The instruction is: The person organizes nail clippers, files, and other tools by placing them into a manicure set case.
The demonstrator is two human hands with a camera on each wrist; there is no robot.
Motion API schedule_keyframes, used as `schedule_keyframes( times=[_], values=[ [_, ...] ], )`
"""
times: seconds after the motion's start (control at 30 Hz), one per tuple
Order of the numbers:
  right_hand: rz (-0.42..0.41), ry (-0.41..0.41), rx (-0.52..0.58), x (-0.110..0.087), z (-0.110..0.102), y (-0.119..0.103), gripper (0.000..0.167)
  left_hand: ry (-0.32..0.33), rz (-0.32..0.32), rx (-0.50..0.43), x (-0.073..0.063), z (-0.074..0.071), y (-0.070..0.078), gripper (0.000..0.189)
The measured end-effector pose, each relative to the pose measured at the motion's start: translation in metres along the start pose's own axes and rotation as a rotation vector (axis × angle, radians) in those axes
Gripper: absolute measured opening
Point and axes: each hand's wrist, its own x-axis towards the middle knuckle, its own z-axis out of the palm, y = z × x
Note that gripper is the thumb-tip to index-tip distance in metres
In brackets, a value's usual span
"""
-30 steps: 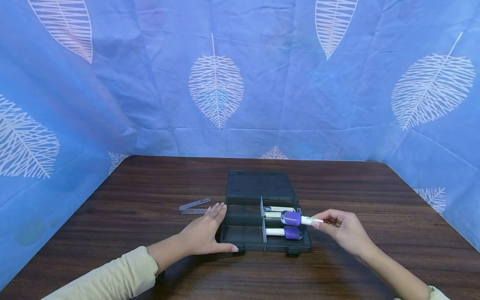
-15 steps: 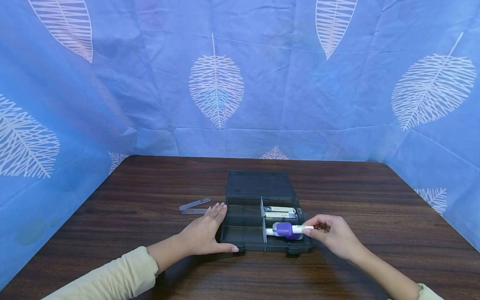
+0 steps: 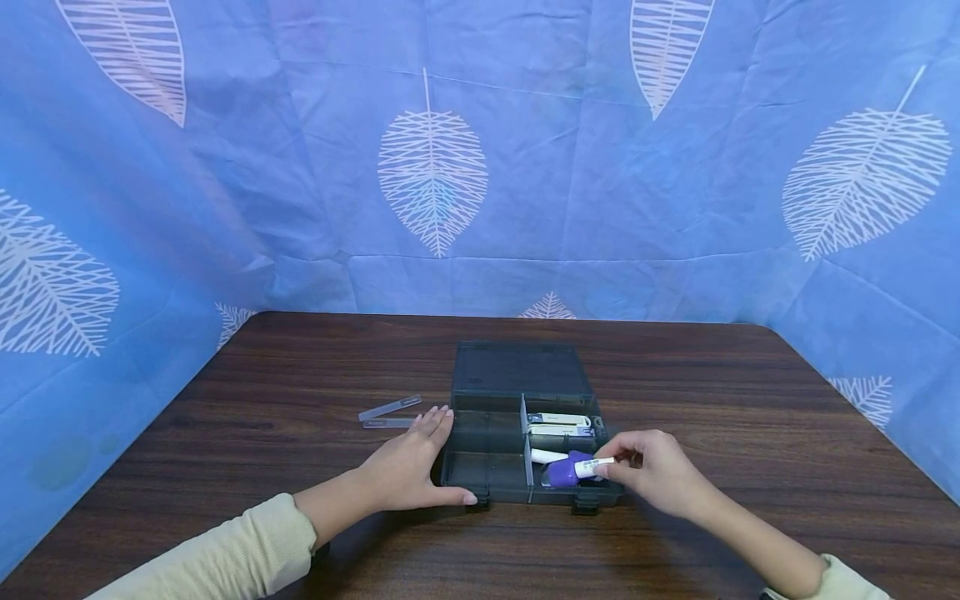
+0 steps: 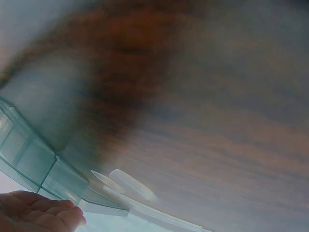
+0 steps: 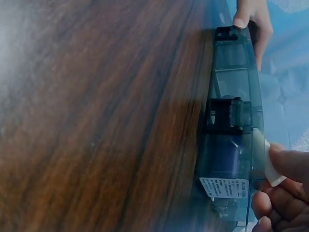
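Observation:
My right hand (image 3: 652, 473) pinches the white cap of a purple nail polish bottle (image 3: 559, 474) over the front right compartment of a dark translucent box (image 3: 468, 475). Beneath it in that compartment lies a second purple nail polish bottle (image 3: 547, 456), its white cap toward the divider. My left hand (image 3: 408, 462) rests against the box's left side, fingers extended and thumb at the front edge. Two nail clippers (image 3: 561, 426) lie in the back right compartment. In the right wrist view, the thumb and fingers hold the white cap (image 5: 273, 169) at the box's rim.
The box's lid (image 3: 521, 367) lies folded back behind it. Two thin translucent strips (image 3: 389, 407) lie on the wooden table (image 3: 322, 358) left of the box, one partly behind my left hand. A blue cloth with white leaf prints (image 3: 517, 183) hangs around the table.
My right hand has brought the nail polish bottle forward and left, from above the nail clippers down into the front right compartment, tilting it. My left hand has stayed put.

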Motion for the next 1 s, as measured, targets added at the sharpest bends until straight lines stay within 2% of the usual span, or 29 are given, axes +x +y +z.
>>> schedule_keyframes(
  times=[0.23, 0.4, 0.57, 0.77, 0.87, 0.93, 1.0],
  values=[
    [-0.107, -0.031, -0.217, 0.005, -0.002, -0.006, 0.003, -0.003, 0.0, -0.004, 0.0, -0.002, 0.0, 0.105],
    [-0.173, -0.124, -0.339, 0.013, -0.005, -0.01, 0.003, -0.004, -0.002, -0.01, 0.0, -0.003, 0.0, 0.105],
    [-0.216, -0.18, -0.405, 0.019, -0.005, -0.013, 0.014, -0.002, 0.0, -0.012, 0.0, -0.002, 0.0, 0.105],
    [-0.224, -0.183, -0.443, 0.022, -0.004, -0.013, 0.026, 0.004, 0.012, -0.012, 0.0, -0.001, -0.001, 0.104],
    [-0.23, -0.173, -0.415, 0.021, -0.005, -0.012, 0.021, 0.005, 0.018, -0.014, 0.0, -0.001, -0.001, 0.104],
    [-0.259, -0.132, -0.393, 0.02, -0.005, -0.01, 0.014, 0.005, 0.019, -0.012, 0.0, -0.001, -0.001, 0.104],
    [-0.292, -0.054, -0.385, 0.018, -0.004, -0.008, 0.006, 0.005, 0.02, -0.01, 0.0, -0.001, -0.001, 0.104]
  ],
)
